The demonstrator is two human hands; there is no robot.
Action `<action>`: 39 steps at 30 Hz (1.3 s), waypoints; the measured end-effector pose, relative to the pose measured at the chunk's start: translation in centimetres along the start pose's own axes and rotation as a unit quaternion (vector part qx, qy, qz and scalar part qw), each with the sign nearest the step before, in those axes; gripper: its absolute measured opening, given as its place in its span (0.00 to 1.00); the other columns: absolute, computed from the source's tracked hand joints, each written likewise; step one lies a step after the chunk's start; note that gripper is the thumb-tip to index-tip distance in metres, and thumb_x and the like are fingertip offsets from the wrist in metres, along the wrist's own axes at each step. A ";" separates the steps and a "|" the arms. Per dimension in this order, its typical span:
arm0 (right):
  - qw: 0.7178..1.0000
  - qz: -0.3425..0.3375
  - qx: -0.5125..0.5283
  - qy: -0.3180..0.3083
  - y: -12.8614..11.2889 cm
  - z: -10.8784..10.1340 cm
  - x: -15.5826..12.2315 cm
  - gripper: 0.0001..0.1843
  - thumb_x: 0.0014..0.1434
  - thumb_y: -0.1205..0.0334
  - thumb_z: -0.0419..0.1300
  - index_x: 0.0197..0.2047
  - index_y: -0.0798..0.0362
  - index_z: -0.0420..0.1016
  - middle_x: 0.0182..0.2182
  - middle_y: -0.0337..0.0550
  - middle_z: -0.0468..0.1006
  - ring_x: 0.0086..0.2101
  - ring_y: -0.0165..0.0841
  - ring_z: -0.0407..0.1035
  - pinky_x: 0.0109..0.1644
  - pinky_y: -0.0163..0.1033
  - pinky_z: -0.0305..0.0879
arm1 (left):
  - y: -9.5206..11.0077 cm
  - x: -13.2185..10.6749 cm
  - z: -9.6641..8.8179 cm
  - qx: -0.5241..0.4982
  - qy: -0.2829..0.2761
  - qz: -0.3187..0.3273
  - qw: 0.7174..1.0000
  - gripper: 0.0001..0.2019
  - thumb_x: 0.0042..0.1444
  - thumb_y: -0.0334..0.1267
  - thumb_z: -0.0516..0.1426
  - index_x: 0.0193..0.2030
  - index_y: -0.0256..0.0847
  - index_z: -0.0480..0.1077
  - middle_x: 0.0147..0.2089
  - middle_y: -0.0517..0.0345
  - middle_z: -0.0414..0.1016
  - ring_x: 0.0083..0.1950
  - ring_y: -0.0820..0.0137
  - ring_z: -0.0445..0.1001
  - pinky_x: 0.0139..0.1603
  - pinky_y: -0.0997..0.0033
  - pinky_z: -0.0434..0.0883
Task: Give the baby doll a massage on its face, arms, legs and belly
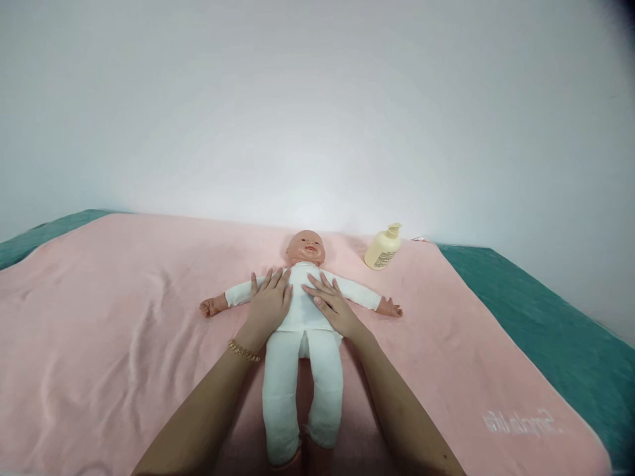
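Note:
A baby doll [303,317] in a white suit lies on its back on a pink towel [124,317], arms spread wide, head toward the wall. My left hand [268,304] rests flat on the doll's chest on its left side, fingers stretched out; a gold bracelet circles that wrist. My right hand [333,303] lies flat on the other side of the chest, fingers extended and pointing toward the doll's neck. Neither hand holds anything.
A cream pump bottle [383,248] leans on the towel near the wall, right of the doll's head. A teal cover [546,330] shows beyond the towel's right and far left edges. A white wall stands directly behind.

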State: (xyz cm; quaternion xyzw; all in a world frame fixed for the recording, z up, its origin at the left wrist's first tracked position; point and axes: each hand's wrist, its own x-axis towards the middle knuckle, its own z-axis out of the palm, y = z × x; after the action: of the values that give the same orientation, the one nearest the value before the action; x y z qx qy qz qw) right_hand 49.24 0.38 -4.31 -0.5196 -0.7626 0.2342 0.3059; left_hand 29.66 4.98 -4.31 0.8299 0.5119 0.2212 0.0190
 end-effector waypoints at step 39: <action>0.974 0.118 -0.124 0.148 1.8 1.0 -0.9 0.29 0.68 0.53 0.39 0.64 0.56 0.63 0.64 0.46 0.61 0.67 0.41 0.46 0.70 0.58 0.32 | -0.4 0.5 -0.1 -0.153 -0.085 0.067 0.982 0.24 0.68 0.45 0.41 0.68 0.45 0.56 0.71 0.54 0.52 0.73 0.64 0.47 0.70 0.47 0.41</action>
State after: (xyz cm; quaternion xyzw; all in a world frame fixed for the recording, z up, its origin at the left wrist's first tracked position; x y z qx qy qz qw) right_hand 49.92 0.17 -6.43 -0.6689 -0.6650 0.0925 0.3190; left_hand 29.46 5.64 -4.14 0.8655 0.4114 0.2262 0.1748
